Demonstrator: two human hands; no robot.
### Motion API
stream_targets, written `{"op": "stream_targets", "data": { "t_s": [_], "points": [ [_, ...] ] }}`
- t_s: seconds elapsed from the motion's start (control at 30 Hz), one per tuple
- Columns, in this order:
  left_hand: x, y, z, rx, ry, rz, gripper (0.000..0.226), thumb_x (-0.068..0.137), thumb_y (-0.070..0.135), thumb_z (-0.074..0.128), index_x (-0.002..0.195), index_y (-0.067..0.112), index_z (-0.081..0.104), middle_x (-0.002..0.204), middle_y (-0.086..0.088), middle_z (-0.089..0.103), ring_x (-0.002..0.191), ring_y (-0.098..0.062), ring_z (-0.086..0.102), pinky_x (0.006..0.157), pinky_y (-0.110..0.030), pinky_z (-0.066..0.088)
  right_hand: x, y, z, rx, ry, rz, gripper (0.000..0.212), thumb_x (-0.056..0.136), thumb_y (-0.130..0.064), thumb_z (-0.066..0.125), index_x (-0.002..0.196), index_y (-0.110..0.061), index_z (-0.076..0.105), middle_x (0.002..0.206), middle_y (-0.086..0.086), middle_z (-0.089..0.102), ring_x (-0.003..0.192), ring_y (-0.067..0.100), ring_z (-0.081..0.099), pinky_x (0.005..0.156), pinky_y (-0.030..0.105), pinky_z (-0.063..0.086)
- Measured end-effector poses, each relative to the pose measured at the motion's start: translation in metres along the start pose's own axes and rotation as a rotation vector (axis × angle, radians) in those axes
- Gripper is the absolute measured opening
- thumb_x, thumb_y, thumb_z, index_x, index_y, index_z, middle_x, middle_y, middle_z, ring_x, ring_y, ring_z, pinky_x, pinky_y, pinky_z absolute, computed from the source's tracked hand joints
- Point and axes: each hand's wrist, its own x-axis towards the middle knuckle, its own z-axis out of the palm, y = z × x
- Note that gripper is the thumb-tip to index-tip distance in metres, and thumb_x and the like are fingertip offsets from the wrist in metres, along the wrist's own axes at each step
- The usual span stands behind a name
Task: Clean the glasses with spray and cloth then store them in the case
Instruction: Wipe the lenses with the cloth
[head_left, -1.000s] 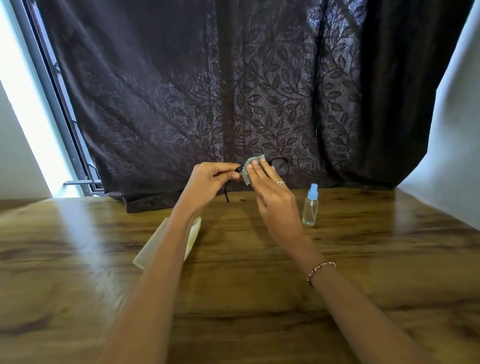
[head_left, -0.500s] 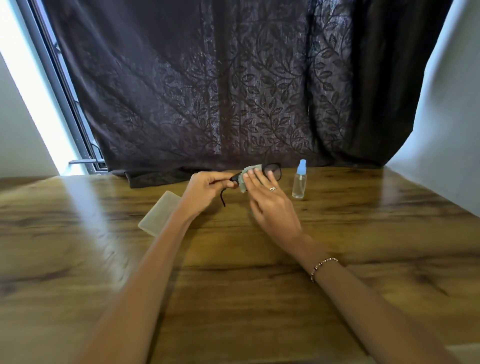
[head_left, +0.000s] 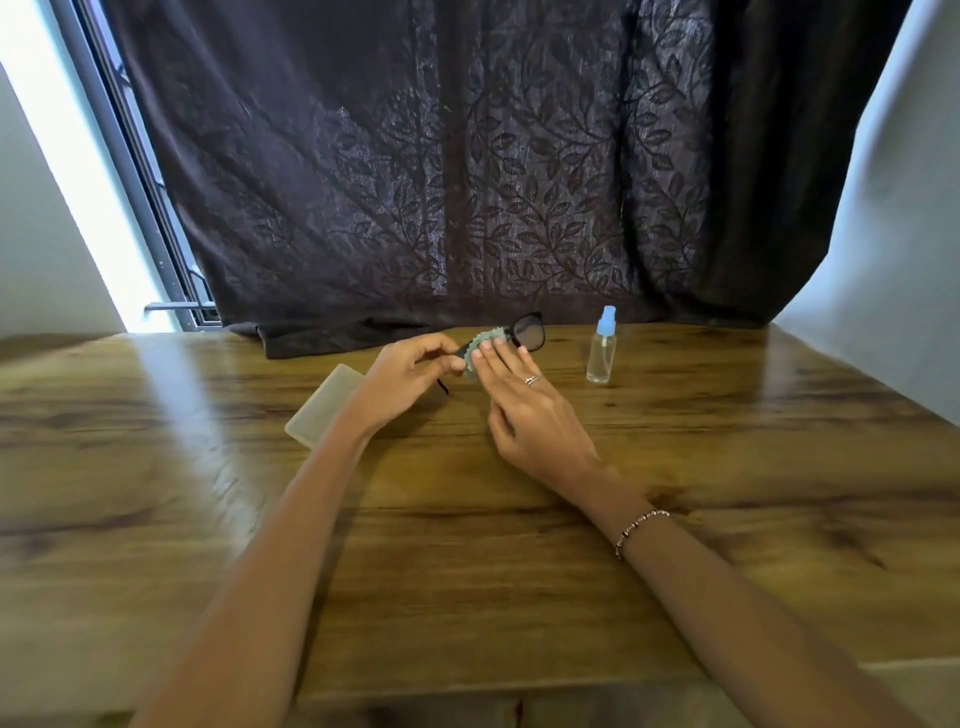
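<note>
Black-framed glasses are held just above the far part of the wooden table. My left hand pinches the frame at its left end; one temple hangs down under it. My right hand presses a small grey-green cloth with a zigzag edge against the left lens, which is hidden by cloth and fingers. The right lens is uncovered. A clear spray bottle with a light blue top stands upright to the right of the glasses. A pale, translucent case lies closed on the table beneath my left wrist.
A dark leaf-patterned curtain hangs behind the table, its hem resting on the far edge. A bright window frame is at the left, a white wall at the right.
The view has tilted downward, so hands and objects sit lower over the table. Both hands keep the same hold on glasses and cloth; the right fingers have shifted slightly over the lens.
</note>
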Motion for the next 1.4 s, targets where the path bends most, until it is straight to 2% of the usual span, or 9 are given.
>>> {"op": "stream_targets", "data": {
  "t_s": [0.13,0.23,0.57,0.73,0.83,0.97,1.07,1.2,1.4],
  "points": [
    [-0.002,-0.001,-0.004,-0.011,0.012,0.018,0.011,0.090,0.025,0.059,0.089,0.016,0.064,0.083,0.007,0.068,0.081,0.000,0.061,0.075,-0.015,0.044,0.000,0.000,0.000,0.030,0.016,0.062,0.053,0.091,-0.008,0.039,0.142,0.004,0.039,0.148,0.018,0.040,0.142,0.026,0.032,0.117,0.045,0.027],
    [-0.002,-0.001,-0.006,-0.018,0.014,0.022,0.010,0.091,0.023,0.058,0.089,0.017,0.066,0.083,0.011,0.067,0.082,0.000,0.060,0.076,-0.013,0.043,-0.003,0.000,0.003,-0.014,-0.010,-0.045,0.053,0.091,-0.005,0.045,0.143,0.002,0.038,0.149,0.016,0.040,0.143,0.024,0.030,0.119,0.041,0.023],
    [-0.004,0.005,-0.006,-0.021,-0.006,-0.010,0.013,0.093,0.015,0.056,0.097,0.011,0.067,0.094,0.000,0.068,0.090,-0.004,0.060,0.083,-0.017,0.044,0.003,-0.002,0.002,-0.030,0.015,0.026,0.051,0.096,-0.008,0.043,0.145,0.002,0.034,0.151,0.017,0.036,0.145,0.024,0.026,0.118,0.043,0.024],
    [-0.003,0.006,-0.008,-0.012,0.000,-0.043,0.014,0.094,0.016,0.054,0.100,0.011,0.066,0.096,0.000,0.067,0.094,-0.008,0.060,0.085,-0.020,0.044,0.002,-0.002,0.000,-0.057,-0.024,-0.019,0.067,0.086,-0.001,0.064,0.146,-0.002,0.034,0.152,0.014,0.034,0.144,0.023,0.027,0.115,0.038,0.032],
    [-0.002,0.005,-0.010,-0.006,0.022,-0.076,0.014,0.094,0.017,0.054,0.099,0.013,0.066,0.095,-0.001,0.068,0.092,-0.004,0.060,0.080,-0.011,0.042,0.002,0.005,-0.011,0.023,-0.005,0.063,0.074,0.071,0.015,0.070,0.139,-0.001,0.046,0.144,0.014,0.047,0.136,0.027,0.041,0.097,0.041,0.051],
    [-0.003,0.005,-0.014,-0.032,0.039,-0.115,0.013,0.094,0.018,0.054,0.097,0.017,0.066,0.093,0.001,0.069,0.091,0.001,0.060,0.079,-0.007,0.041,0.001,0.019,-0.022,-0.026,0.090,0.108,0.057,0.066,0.015,0.074,0.121,0.004,0.062,0.124,0.019,0.063,0.119,0.033,0.059,0.092,0.047,0.054],
    [-0.004,0.007,-0.014,-0.061,0.022,-0.129,0.014,0.095,0.018,0.053,0.099,0.017,0.066,0.094,0.000,0.069,0.094,-0.003,0.061,0.084,-0.016,0.043,0.000,0.028,-0.024,-0.085,0.090,0.133,0.054,0.068,0.011,0.075,0.120,0.006,0.063,0.122,0.019,0.065,0.119,0.034,0.059,0.096,0.042,0.050],
    [-0.004,0.008,-0.013,-0.073,0.020,-0.147,0.016,0.095,0.019,0.052,0.102,0.014,0.066,0.096,-0.003,0.069,0.095,-0.005,0.060,0.082,-0.015,0.041,0.002,0.029,-0.018,-0.165,0.082,0.167,0.053,0.070,0.006,0.076,0.121,0.005,0.062,0.122,0.017,0.064,0.120,0.033,0.056,0.101,0.035,0.045],
    [-0.005,0.008,-0.016,-0.057,0.009,-0.122,0.015,0.095,0.020,0.052,0.098,0.016,0.066,0.094,-0.001,0.069,0.095,-0.005,0.060,0.084,-0.018,0.042,0.005,0.025,-0.016,-0.113,0.078,0.207,0.053,0.074,0.003,0.076,0.123,0.006,0.059,0.100,0.012,0.058,0.092,0.026,0.053,0.075,0.034,0.054]
  ]
}}
